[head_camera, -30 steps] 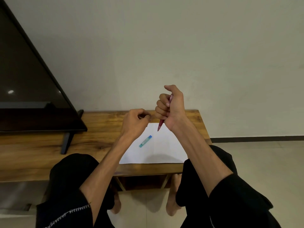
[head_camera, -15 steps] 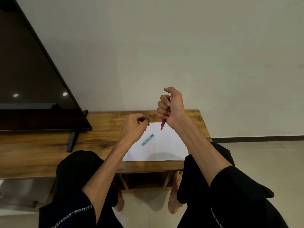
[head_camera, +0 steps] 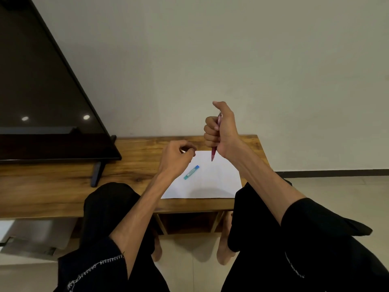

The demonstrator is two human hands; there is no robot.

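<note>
Head view, looking down along both forearms. Judged early to midway in preparing or refilling a red pen (head_camera: pixel 213 153): pen already in hand, white sheet (head_camera: pixel 216 182) blank as far as visible, any writing yet to come. Right hand (head_camera: pixel 222 131) fisted round the pen, fingers curled tight, thumb raised near its top end, tip pointing down above the sheet without touching. Left hand (head_camera: pixel 174 158) just beside, lower and to the left, thumb and fingertips pinching a tiny pale piece (head_camera: pixel 182 151), too small to identify. Blue-green tube (head_camera: pixel 191 172) flat on the sheet, below both hands, untouched. Wooden table (head_camera: pixel 63 186) underneath; dark television (head_camera: pixel 42 91) far left.
</note>
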